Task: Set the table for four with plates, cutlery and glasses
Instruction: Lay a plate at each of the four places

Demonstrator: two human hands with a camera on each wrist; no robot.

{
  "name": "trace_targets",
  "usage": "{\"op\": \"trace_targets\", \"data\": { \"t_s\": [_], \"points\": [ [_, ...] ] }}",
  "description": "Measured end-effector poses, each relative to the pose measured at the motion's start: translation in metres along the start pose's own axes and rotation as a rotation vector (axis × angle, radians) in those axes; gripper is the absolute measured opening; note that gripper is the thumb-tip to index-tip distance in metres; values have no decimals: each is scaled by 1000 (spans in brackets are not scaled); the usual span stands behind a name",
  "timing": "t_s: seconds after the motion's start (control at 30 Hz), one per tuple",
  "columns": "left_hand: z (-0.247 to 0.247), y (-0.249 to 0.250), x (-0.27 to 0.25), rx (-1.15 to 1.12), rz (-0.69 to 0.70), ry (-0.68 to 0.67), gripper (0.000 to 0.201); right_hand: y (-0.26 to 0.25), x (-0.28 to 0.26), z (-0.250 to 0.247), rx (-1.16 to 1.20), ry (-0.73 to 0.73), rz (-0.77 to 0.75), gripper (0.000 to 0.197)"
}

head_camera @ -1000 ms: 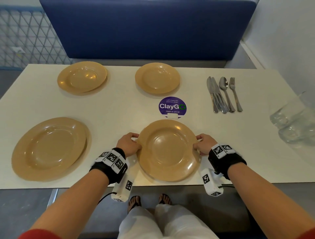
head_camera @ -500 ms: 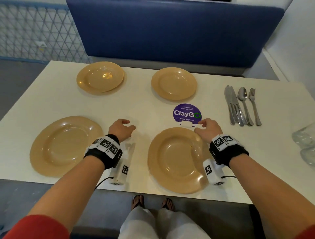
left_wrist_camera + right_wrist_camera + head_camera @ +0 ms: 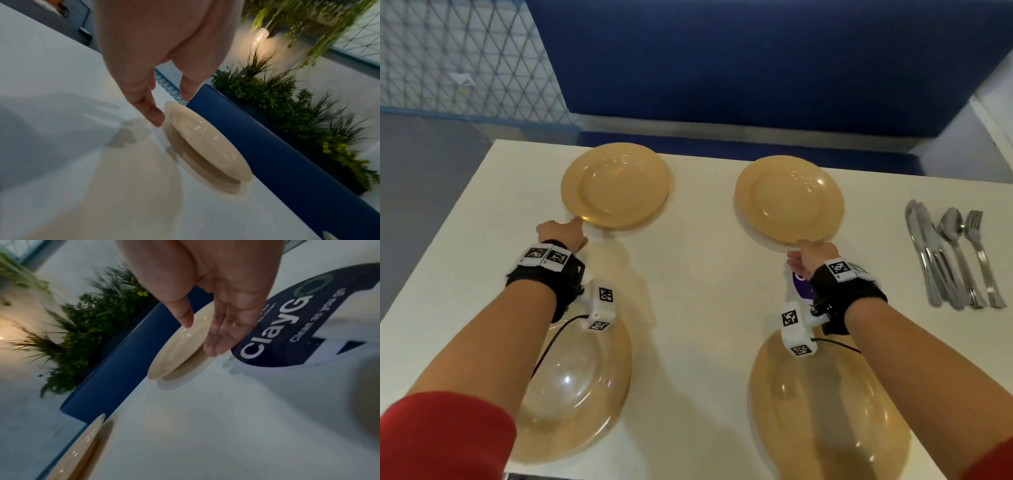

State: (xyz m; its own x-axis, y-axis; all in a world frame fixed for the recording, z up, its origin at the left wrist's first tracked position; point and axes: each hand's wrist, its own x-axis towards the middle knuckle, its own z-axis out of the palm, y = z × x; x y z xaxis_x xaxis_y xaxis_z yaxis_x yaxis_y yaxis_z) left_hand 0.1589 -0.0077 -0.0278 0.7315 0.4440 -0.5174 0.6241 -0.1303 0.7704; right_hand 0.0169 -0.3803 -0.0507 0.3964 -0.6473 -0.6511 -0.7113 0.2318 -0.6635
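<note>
Four tan plates lie on the white table (image 3: 702,274). My left hand (image 3: 574,224) is at the near rim of the far left plate (image 3: 616,185); in the left wrist view its fingers (image 3: 153,113) are fairly straight and touch the rim of that plate (image 3: 205,141), with the thumb just above it. My right hand (image 3: 803,248) pinches the near rim of the far right plate (image 3: 789,198): the thumb lies on top of the plate (image 3: 176,352) and the fingers (image 3: 216,344) reach under it. A bunch of cutlery (image 3: 952,260) lies at the right.
The near left plate (image 3: 582,394) and the near right plate (image 3: 825,411) lie under my forearms by the front edge. A purple sticker (image 3: 287,324) is on the table beside my right hand. A blue bench back (image 3: 722,68) stands behind the table.
Both hands have let go of the near right plate and reached forward to the near rims of the two far plates. The view has shifted forward; the glasses at the right are out of sight.
</note>
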Motion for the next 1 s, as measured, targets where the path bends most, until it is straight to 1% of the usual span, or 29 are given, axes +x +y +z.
{"op": "trace_targets", "data": {
  "t_s": [0.03, 0.07, 0.13, 0.2, 0.23, 0.33, 0.4, 0.43, 0.47, 0.57, 0.67, 0.77, 0.8, 0.9, 1.0],
  "points": [
    [2, 1, 10, 21, -17, -9, 66, -1, 8, 5, 34, 23, 25, 18],
    [5, 1, 17, 30, -37, -29, 64, -2, 14, 8, 117, 30, 65, 17],
    [13, -1, 33, 51, -55, -94, 57, -2, 26, 12, 199, 41, 96, 13],
    [19, 0, 39, 65, -38, -140, 47, -1, 38, 13, 257, 85, 102, 15],
    [21, 2, 41, 67, -34, -137, 46, -2, 40, 14, 251, 119, 99, 17],
    [24, 5, 46, 45, -59, -102, 60, -1, 52, 15, 235, 132, 133, 24],
    [24, 4, 46, 53, -41, -85, 61, 1, 59, 14, 251, 134, 174, 33],
    [24, 3, 47, 59, -31, -78, 59, 1, 58, 14, 249, 155, 180, 33],
    [23, 1, 47, 61, -27, -72, 59, 2, 58, 15, 259, 151, 166, 30],
    [21, -3, 48, 55, -22, -66, 59, 0, 45, 18, 260, 166, 93, 37],
    [20, -5, 50, 41, -20, -48, 59, 0, 41, 19, 278, 171, 42, 40],
    [19, -4, 54, 49, -17, -20, 57, 1, 41, 18, 297, 175, 39, 41],
    [18, -3, 55, 52, -20, -14, 57, 2, 42, 18, 289, 178, 37, 38],
    [15, -2, 63, 82, -30, -2, 60, 2, 39, 14, 293, 176, 40, 23],
    [12, -2, 67, 112, -38, 4, 61, 1, 37, 13, 293, 178, 37, 20]
  ]
}}
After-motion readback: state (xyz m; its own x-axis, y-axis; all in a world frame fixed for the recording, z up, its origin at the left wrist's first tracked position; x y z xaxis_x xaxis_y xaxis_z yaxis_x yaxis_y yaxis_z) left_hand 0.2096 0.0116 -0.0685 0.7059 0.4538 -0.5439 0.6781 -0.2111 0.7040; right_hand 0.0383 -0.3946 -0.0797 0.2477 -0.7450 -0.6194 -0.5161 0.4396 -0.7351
